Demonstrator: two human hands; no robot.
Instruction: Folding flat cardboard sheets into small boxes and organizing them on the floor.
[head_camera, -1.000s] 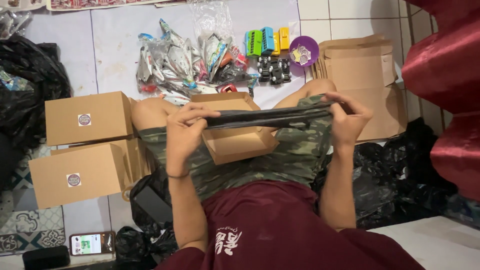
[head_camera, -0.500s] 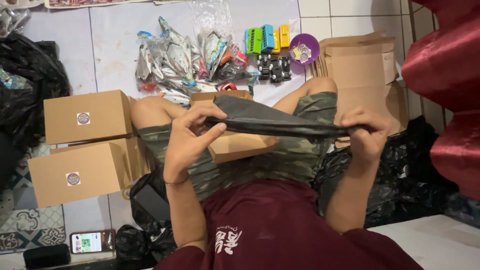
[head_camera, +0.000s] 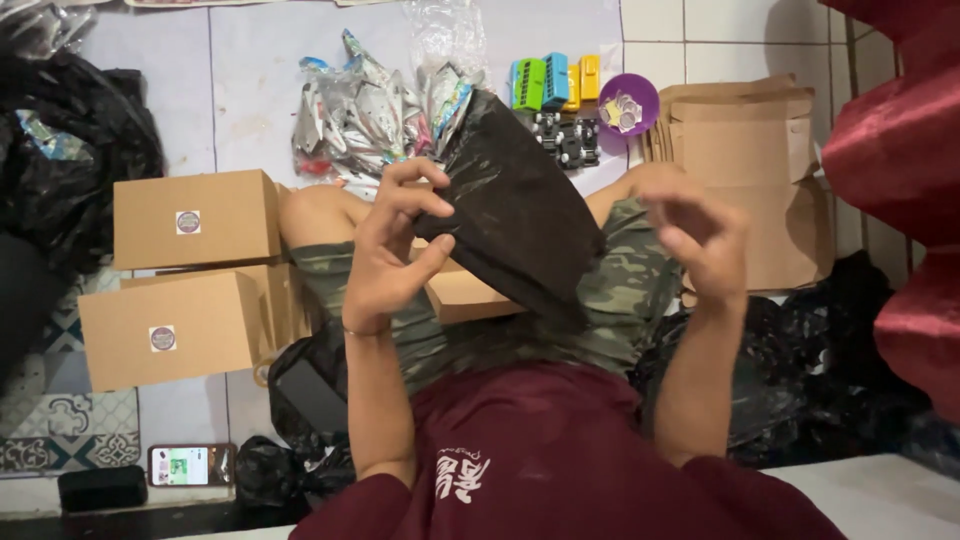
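My left hand (head_camera: 392, 248) pinches the edge of a black plastic bag (head_camera: 520, 210), which hangs open and slanted over my lap. My right hand (head_camera: 700, 232) hovers to the right of the bag, fingers spread and curled, touching nothing. Under the bag a small brown cardboard box (head_camera: 465, 296) rests on my camouflage shorts (head_camera: 620, 290). My knees frame the box on both sides.
Two closed cardboard boxes (head_camera: 195, 218) with round stickers stand stacked at the left. Flat folded cartons (head_camera: 745, 150) lie at the right. Silver packets (head_camera: 365, 115), coloured toy blocks (head_camera: 550, 80) and a purple bowl (head_camera: 628, 100) lie on the tiled floor. A phone (head_camera: 190, 464) lies near black bags (head_camera: 60, 170).
Both hands held the bag stretched flat between them. Now the right hand has let go and the left hand has lifted the bag, which swings up and slants.
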